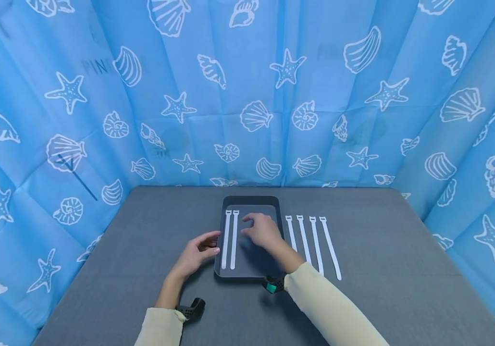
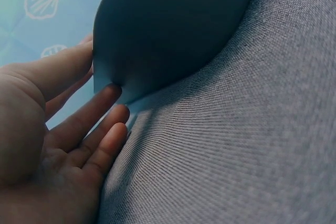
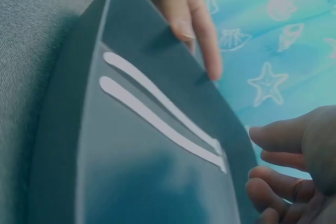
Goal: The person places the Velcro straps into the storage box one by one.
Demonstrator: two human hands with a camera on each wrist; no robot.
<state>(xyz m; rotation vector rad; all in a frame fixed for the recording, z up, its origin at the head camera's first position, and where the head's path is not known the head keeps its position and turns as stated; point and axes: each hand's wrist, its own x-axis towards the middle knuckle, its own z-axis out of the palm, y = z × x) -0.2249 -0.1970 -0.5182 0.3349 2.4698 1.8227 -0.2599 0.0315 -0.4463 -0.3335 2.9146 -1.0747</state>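
My left hand (image 1: 194,253) is at the left side of a dark grey tray (image 1: 252,278), its fingertips right at the rim and its fingers lightly bent. In the left wrist view, fingers (image 2: 107,140) lie against the tray's outer wall. Over the tray, my right hand (image 1: 262,230) hovers with loosely bent fingers and nothing between them. Two white cable straps (image 1: 233,240) lie side by side lengthwise in the left part of the tray, slotted heads at the far end. The right wrist view shows both straps (image 3: 157,121) and the right fingers (image 3: 273,135) near the rim.
Several more white cable straps (image 1: 316,240) lie in a row right of the tray, partly hidden by the right forearm. Grey cloth covers the table (image 1: 386,269). A blue curtain (image 1: 247,96) with shell and starfish prints hangs behind and at both sides.
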